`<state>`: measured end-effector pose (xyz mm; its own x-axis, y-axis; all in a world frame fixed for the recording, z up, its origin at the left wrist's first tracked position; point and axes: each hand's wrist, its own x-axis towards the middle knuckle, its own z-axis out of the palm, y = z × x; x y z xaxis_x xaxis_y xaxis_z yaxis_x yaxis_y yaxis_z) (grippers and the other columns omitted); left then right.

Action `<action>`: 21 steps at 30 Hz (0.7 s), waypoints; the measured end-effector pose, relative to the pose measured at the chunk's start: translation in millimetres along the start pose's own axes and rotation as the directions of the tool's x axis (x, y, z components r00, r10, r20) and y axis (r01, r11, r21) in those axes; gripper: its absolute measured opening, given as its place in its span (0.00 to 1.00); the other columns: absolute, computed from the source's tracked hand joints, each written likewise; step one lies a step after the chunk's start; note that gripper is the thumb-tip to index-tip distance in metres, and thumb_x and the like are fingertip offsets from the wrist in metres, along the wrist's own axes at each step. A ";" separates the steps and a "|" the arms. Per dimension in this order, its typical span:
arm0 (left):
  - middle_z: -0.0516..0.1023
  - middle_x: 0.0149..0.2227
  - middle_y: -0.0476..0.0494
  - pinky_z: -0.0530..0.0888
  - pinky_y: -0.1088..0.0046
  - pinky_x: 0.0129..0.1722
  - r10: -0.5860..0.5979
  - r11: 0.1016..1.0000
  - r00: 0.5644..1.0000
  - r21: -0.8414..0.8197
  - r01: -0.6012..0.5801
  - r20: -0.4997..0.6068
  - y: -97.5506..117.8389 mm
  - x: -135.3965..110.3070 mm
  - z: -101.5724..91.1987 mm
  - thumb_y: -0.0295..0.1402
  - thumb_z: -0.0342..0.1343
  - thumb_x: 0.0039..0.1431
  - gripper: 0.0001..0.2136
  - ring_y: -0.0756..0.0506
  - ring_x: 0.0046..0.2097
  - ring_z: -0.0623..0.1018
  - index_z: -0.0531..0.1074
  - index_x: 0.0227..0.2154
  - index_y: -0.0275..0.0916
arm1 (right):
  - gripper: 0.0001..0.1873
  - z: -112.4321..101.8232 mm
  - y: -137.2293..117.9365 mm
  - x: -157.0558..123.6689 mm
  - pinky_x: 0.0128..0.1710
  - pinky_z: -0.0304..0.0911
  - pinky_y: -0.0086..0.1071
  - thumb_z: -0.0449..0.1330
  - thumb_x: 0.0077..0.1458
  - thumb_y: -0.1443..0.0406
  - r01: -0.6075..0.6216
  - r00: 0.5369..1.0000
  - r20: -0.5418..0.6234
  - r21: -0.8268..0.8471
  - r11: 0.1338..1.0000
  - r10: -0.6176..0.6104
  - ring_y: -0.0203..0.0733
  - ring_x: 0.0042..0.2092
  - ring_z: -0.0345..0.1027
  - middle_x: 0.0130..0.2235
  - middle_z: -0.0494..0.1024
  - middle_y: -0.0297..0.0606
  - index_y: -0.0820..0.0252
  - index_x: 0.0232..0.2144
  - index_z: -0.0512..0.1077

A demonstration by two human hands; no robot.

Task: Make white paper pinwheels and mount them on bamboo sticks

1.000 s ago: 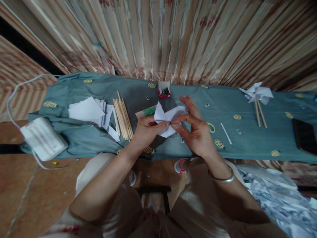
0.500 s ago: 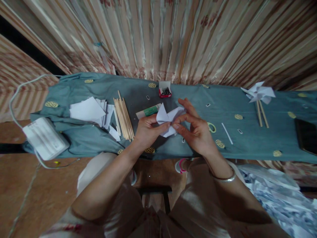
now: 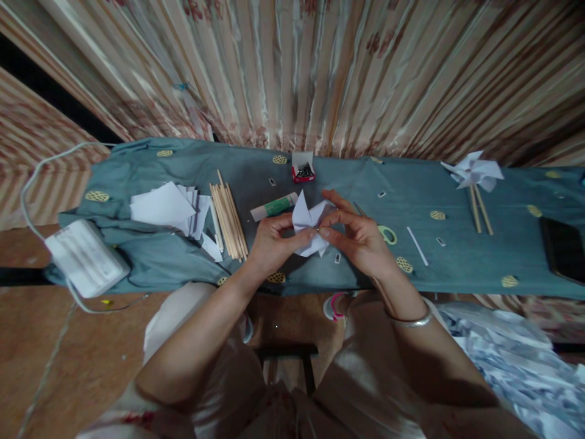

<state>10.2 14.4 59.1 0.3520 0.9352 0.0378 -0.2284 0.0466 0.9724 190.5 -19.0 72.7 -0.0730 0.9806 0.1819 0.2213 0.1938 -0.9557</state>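
A white paper pinwheel (image 3: pixel 308 219) is held up over the cloth between my two hands. My left hand (image 3: pixel 273 244) grips its left side, with the thumb pressed near the centre. At that centre, the thumb and forefinger of my right hand (image 3: pixel 361 241) pinch a small shiny pin (image 3: pixel 318 230), whose shape is mostly hidden by the fingertips. Behind the pinwheel lies a green and white glue stick (image 3: pixel 274 207). Farther back stands a small red and white box (image 3: pixel 303 171) of dark metal pins, its flap raised.
Left of my hands lie wooden sticks (image 3: pixel 228 216) and a stack of white paper (image 3: pixel 159 204). A white power strip (image 3: pixel 86 259) sits at the left edge. To the right are scissors (image 3: pixel 387 235), a paper strip (image 3: pixel 417 246), pinwheels on sticks (image 3: pixel 475 171) and a dark phone (image 3: pixel 562 250).
The pinwheel has turned slightly so its blades show more openly. My right hand's fingers have shifted a little left, and the shiny pin at the centre now shows.
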 end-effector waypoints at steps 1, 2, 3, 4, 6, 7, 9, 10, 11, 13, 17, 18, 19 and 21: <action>0.83 0.30 0.48 0.74 0.75 0.33 -0.002 1.000 1.000 0.000 0.002 0.004 -0.1 -0.1 -0.1 0.44 0.73 0.43 0.16 0.50 0.29 0.77 0.84 0.32 0.39 | 0.09 0.0 0.6 0.2 0.70 0.44 0.50 0.67 0.54 0.55 -0.005 1.000 -0.001 0.005 1.000 0.005 0.54 0.71 0.51 0.65 0.69 0.37 0.52 0.30 0.78; 0.83 0.30 0.48 0.74 0.75 0.33 -0.005 1.000 1.000 0.001 0.005 0.004 -0.5 -0.1 -0.2 0.43 0.73 0.43 0.16 0.50 0.29 0.78 0.84 0.32 0.39 | 0.09 0.0 1.1 0.4 0.70 0.45 0.50 0.68 0.54 0.55 -0.010 1.000 -0.003 0.010 1.000 0.010 0.54 0.71 0.51 0.65 0.69 0.37 0.52 0.30 0.78; 0.83 0.30 0.48 0.74 0.75 0.33 -0.008 1.000 1.000 0.001 0.008 0.000 -0.9 0.0 -0.2 0.43 0.73 0.43 0.16 0.50 0.29 0.78 0.84 0.32 0.39 | 0.10 0.1 1.6 0.6 0.70 0.45 0.50 0.68 0.54 0.55 -0.015 1.000 -0.002 0.015 1.000 0.015 0.54 0.71 0.51 0.65 0.69 0.37 0.53 0.30 0.78; 0.83 0.30 0.48 0.74 0.75 0.33 -0.012 1.000 1.000 0.001 0.012 -0.003 -1.4 0.1 -0.3 0.43 0.73 0.43 0.16 0.50 0.29 0.78 0.84 0.32 0.39 | 0.10 0.1 2.0 0.8 0.70 0.45 0.49 0.68 0.54 0.55 -0.020 1.000 -0.002 0.017 1.000 0.020 0.53 0.71 0.52 0.65 0.69 0.37 0.53 0.30 0.78; 0.83 0.30 0.48 0.74 0.74 0.33 -0.014 1.000 1.000 0.003 0.014 -0.007 -2.2 0.2 -0.5 0.43 0.74 0.43 0.15 0.50 0.29 0.77 0.83 0.32 0.39 | 0.10 0.3 2.9 1.1 0.70 0.44 0.49 0.68 0.53 0.55 -0.030 1.000 -0.001 0.022 0.999 0.030 0.53 0.71 0.52 0.65 0.69 0.37 0.53 0.30 0.78; 0.83 0.29 0.48 0.74 0.74 0.33 -0.014 1.000 1.000 0.004 0.014 -0.007 -2.4 0.3 -0.6 0.43 0.74 0.43 0.15 0.50 0.29 0.77 0.83 0.31 0.38 | 0.10 0.4 3.4 1.4 0.70 0.45 0.49 0.68 0.53 0.54 -0.034 0.999 0.002 0.024 0.999 0.034 0.52 0.71 0.52 0.65 0.69 0.37 0.53 0.30 0.78; 0.83 0.29 0.48 0.74 0.74 0.33 -0.014 1.000 1.000 0.011 0.014 -0.012 -2.1 0.3 -0.9 0.43 0.74 0.42 0.15 0.50 0.29 0.77 0.83 0.31 0.38 | 0.10 0.7 4.3 1.9 0.70 0.45 0.48 0.69 0.53 0.54 -0.040 0.999 0.006 0.032 0.999 0.040 0.52 0.71 0.52 0.64 0.70 0.36 0.53 0.29 0.78; 0.83 0.29 0.47 0.74 0.73 0.33 -0.017 1.000 1.000 0.016 0.017 -0.015 -1.7 0.3 -1.0 0.43 0.73 0.42 0.15 0.49 0.29 0.77 0.83 0.31 0.38 | 0.10 1.0 4.6 2.2 0.69 0.45 0.48 0.69 0.52 0.54 -0.040 0.999 0.006 0.037 0.999 0.040 0.52 0.71 0.52 0.64 0.70 0.36 0.53 0.29 0.78; 0.83 0.30 0.47 0.74 0.73 0.34 -0.021 1.000 1.000 0.021 0.022 -0.019 -1.2 0.2 -1.2 0.43 0.73 0.42 0.15 0.49 0.30 0.78 0.83 0.31 0.38 | 0.10 1.3 4.7 2.6 0.69 0.45 0.48 0.69 0.52 0.54 -0.040 0.999 0.005 0.042 0.998 0.040 0.52 0.70 0.53 0.64 0.70 0.36 0.53 0.29 0.78; 0.83 0.30 0.47 0.75 0.72 0.35 -0.030 0.999 0.999 0.025 0.030 -0.022 0.0 0.1 -1.4 0.42 0.74 0.42 0.16 0.48 0.30 0.78 0.83 0.31 0.38 | 0.09 2.4 4.7 3.2 0.69 0.45 0.48 0.69 0.52 0.55 -0.039 0.999 0.000 0.052 0.998 0.039 0.52 0.70 0.53 0.63 0.70 0.36 0.53 0.29 0.78; 0.84 0.31 0.47 0.76 0.72 0.37 -0.037 0.999 0.999 -0.006 0.036 -0.026 2.2 -0.2 -1.7 0.42 0.74 0.41 0.17 0.49 0.31 0.79 0.83 0.32 0.38 | 0.07 6.3 5.6 3.9 0.69 0.46 0.46 0.70 0.51 0.59 -0.020 0.999 -0.041 0.069 0.997 0.023 0.49 0.70 0.53 0.62 0.71 0.36 0.53 0.30 0.77; 0.84 0.31 0.48 0.76 0.72 0.37 -0.038 0.999 0.999 -0.015 0.038 -0.029 2.8 -0.3 -1.7 0.43 0.74 0.41 0.17 0.49 0.31 0.79 0.83 0.32 0.38 | 0.07 7.5 6.6 4.0 0.69 0.46 0.45 0.70 0.50 0.59 -0.015 0.997 -0.073 0.069 0.997 0.020 0.49 0.70 0.53 0.62 0.71 0.36 0.52 0.31 0.77; 0.84 0.31 0.47 0.76 0.72 0.37 -0.042 0.999 0.999 -0.023 0.041 -0.033 3.4 -0.3 -1.8 0.43 0.75 0.40 0.18 0.49 0.31 0.79 0.83 0.32 0.38 | 0.09 8.7 8.0 4.2 0.69 0.46 0.45 0.71 0.49 0.59 -0.014 0.994 -0.112 0.070 0.997 0.021 0.49 0.70 0.53 0.63 0.69 0.36 0.52 0.33 0.77; 0.84 0.31 0.47 0.76 0.71 0.36 -0.057 0.998 0.998 -0.033 0.056 -0.042 5.0 -0.2 -1.9 0.44 0.75 0.39 0.18 0.49 0.30 0.79 0.84 0.32 0.38 | 0.20 11.0 11.7 5.1 0.69 0.47 0.45 0.74 0.44 0.59 -0.029 0.981 -0.188 0.080 0.996 0.044 0.50 0.70 0.52 0.67 0.64 0.37 0.51 0.41 0.77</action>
<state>7.2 15.0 63.5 0.3265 0.9448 -0.0272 -0.2382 0.1101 0.9650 182.1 -12.0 59.8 0.1206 0.9762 0.1802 0.1447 0.1623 -0.9761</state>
